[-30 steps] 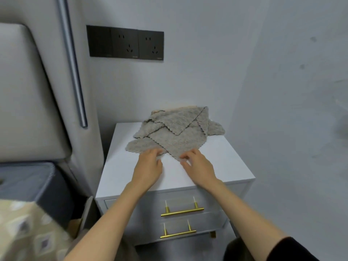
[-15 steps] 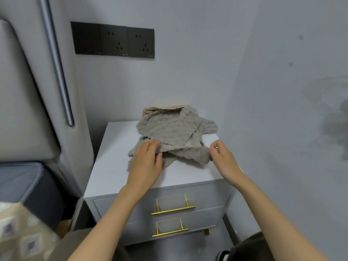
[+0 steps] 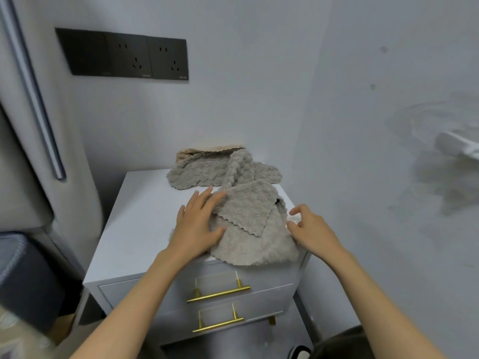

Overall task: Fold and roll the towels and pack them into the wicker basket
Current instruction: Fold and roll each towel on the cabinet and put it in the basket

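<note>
A person is handling a grey-beige towel (image 3: 254, 237) that is lying at the front right corner of a white table (image 3: 140, 224). Its near edge is drooping over the table's front, above the upper of two gold drawer handles (image 3: 217, 294). The left hand (image 3: 197, 229) is lying flat on the towel's left side, fingers straight and slightly spread, pressing it onto the table top. The right hand (image 3: 315, 233) is sitting at the towel's right edge, by the table's right side, fingers curling toward the cloth; whether it is pinching the fabric cannot be told. A folded flap (image 3: 248, 211) with a scalloped hem is lying across the towel. A heap of towels (image 3: 204, 172) is sitting at the back of the table, against the wall. A black socket panel (image 3: 124, 57) is hanging above the table.
</note>
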Demonstrator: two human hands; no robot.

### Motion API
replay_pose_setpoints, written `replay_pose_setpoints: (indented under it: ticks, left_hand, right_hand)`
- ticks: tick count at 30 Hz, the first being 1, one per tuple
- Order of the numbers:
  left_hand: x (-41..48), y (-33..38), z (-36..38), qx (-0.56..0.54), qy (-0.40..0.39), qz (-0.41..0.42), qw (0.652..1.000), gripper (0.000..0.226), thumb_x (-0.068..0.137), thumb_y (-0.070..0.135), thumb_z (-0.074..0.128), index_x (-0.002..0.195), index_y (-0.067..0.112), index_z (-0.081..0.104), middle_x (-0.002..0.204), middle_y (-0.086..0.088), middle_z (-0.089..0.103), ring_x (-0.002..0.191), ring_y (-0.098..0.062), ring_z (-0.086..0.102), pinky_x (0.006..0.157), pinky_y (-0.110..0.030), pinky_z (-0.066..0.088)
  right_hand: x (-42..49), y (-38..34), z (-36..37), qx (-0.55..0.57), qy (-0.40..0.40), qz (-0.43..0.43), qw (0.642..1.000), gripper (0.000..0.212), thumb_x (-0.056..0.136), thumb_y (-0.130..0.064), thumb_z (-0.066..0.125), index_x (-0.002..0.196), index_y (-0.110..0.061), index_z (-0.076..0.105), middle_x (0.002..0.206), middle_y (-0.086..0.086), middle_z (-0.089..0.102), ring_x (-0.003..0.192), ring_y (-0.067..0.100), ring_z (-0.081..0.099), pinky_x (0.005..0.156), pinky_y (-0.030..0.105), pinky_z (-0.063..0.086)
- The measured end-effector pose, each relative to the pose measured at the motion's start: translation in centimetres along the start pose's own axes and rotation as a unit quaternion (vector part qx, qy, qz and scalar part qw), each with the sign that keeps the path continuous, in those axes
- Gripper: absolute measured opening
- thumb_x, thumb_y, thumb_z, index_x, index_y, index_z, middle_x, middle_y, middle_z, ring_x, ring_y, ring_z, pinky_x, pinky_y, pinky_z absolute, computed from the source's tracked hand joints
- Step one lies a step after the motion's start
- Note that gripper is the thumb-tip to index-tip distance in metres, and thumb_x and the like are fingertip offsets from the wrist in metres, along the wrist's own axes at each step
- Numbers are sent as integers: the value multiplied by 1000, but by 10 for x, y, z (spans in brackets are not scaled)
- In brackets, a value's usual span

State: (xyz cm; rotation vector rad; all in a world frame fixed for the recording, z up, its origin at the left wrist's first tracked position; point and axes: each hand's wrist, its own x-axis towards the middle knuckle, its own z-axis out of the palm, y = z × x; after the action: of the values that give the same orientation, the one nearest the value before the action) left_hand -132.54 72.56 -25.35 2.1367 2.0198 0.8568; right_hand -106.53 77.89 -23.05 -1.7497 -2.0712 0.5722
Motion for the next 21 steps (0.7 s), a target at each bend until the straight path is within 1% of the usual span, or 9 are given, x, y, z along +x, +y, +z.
replay_pose_setpoints:
  ticks: [2,5,8,10,12,14,17,19,21]
  left_hand:
    - [9,2,5,23,-2,33,999,67,86,39,62,144,44,28,157,7,20,146,-22,9,115,-53,15]
    - [23,5,11,71,48,87,992,56,79,38,69,132,43,50,142,3,42,129,-24,28,101,-48,30]
    - [36,11,14,99,99,158,977,28,83,45,58,109,39,66,120,6,53,112,-20,42,89,-38,31]
    - [42,19,11,74,99,162,979,29,90,49,47,95,32,70,103,10,59,97,-15,53,82,-32,37]
    - [46,27,5,-30,93,90,991,24,94,42,48,90,27,66,82,11,64,73,-10,58,65,-27,43]
    - [54,30,-2,-116,126,16,985,20,96,38,51,87,24,63,70,9,63,61,-6,57,54,-23,40]
    - [69,25,-17,-233,166,-87,954,23,96,35,51,85,19,63,69,5,61,58,-4,52,54,-22,38]
    - [77,12,-23,-264,177,-138,938,24,96,34,52,86,16,63,66,3,60,57,-8,52,57,-25,37]
    - [82,-3,-26,-264,188,-183,928,25,95,36,52,90,15,66,73,1,64,69,-13,59,65,-26,39]
  right_hand:
    - [11,3,7,5,-5,32,999,44,90,-45,48,127,-21,44,100,3,68,93,21,62,76,33,47]
    - [23,3,14,16,-21,70,997,58,88,-50,52,134,-16,44,116,5,65,107,22,60,86,35,48]
    - [33,0,17,58,-3,89,994,51,87,-54,53,125,-20,52,100,-1,70,101,18,62,86,34,48]
    - [39,0,19,78,12,94,992,40,86,-52,54,114,-23,58,88,-4,71,95,17,64,84,34,49]
    - [44,0,21,81,22,91,992,27,86,-47,57,100,-25,64,93,-2,70,96,18,63,84,34,50]
    - [48,-1,21,112,34,91,989,16,86,-39,59,84,-25,64,88,0,69,91,19,63,82,33,50]
    - [50,-6,17,211,64,95,971,20,85,-20,54,66,-13,55,59,0,64,64,19,59,68,31,47]
    - [54,-6,13,266,79,106,955,26,83,-13,51,57,-13,50,57,6,64,49,17,47,59,30,41]
    - [57,-4,11,297,94,118,943,36,81,-12,49,45,-17,48,60,14,64,43,17,40,52,29,35]
